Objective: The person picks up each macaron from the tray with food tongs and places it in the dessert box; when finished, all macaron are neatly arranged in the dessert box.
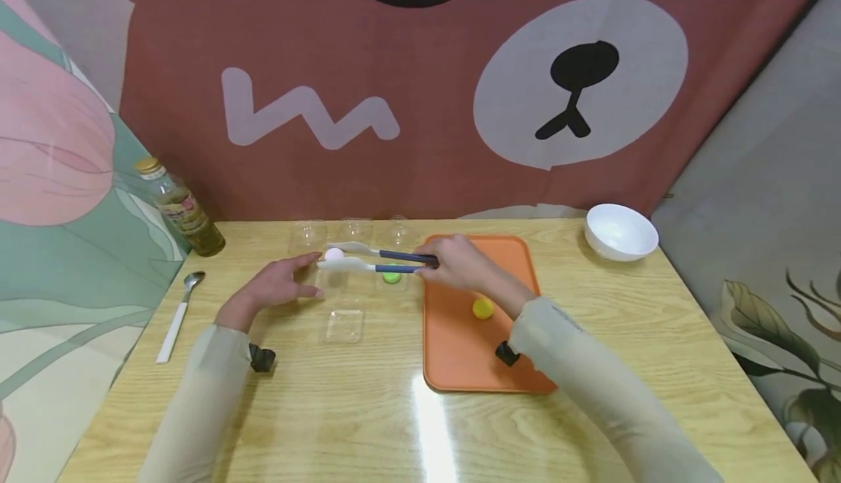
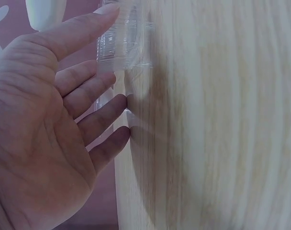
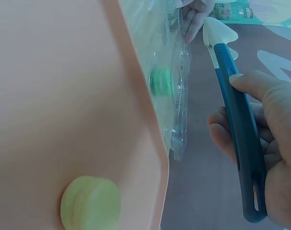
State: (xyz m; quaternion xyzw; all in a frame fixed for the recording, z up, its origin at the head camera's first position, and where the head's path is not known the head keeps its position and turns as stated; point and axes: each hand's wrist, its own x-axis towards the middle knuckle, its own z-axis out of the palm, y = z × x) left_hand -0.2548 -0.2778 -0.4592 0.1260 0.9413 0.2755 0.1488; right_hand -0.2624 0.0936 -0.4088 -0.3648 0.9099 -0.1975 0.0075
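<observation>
My right hand [image 1: 456, 260] grips tongs [image 1: 401, 269] with dark blue handles and whitish tips, above the orange tray's far left corner. Between the tips is a pale pink macaron [image 1: 333, 254], over a clear plastic box [image 1: 333, 281]. At that box's left side, my left hand [image 1: 279, 283] has its thumb and fingers spread; in the left wrist view the thumb overlaps the box edge [image 2: 117, 55]. A green macaron [image 1: 391, 276] sits in the neighbouring clear box, partly behind the tongs. On the orange tray [image 1: 453, 359] lies a yellow macaron [image 1: 482, 308], under the right forearm.
Another clear box [image 1: 343, 326] stands nearer me, and clear domed pieces [image 1: 309, 235] line the wall side. A white bowl [image 1: 620, 233] is at the back right. To the left are an oil bottle [image 1: 187, 217] and a spoon [image 1: 177, 322] with a white handle.
</observation>
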